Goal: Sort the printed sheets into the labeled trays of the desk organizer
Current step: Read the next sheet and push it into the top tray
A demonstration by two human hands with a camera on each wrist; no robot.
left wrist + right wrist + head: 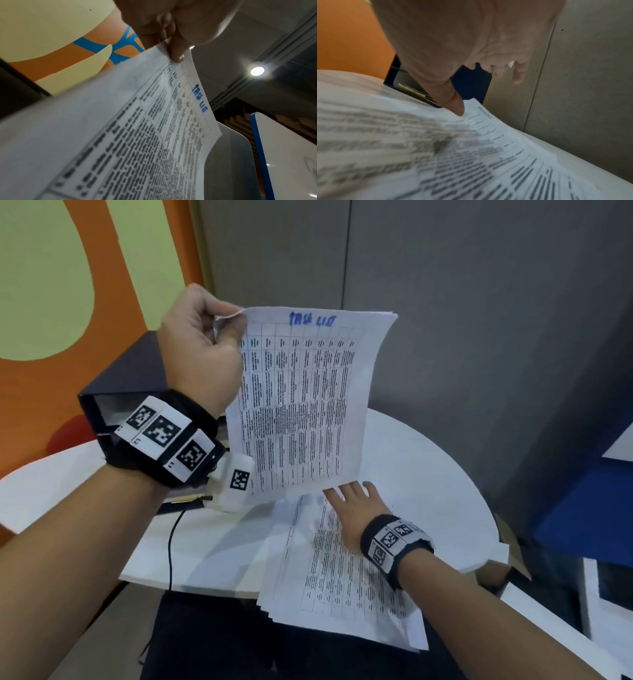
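Sheet [301,402] (one) in left hand [202,350], above stack [342,573].

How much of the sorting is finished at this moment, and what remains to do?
Done: the dark organizer seems to hold white paper in a slot, but how much is unclear. In hand: the left hand pinches the top corner of one lifted sheet with blue handwriting; it is not yet in a tray. Left: the right hand rests flat on the stack of printed sheets on the white table, so much sorting remains.
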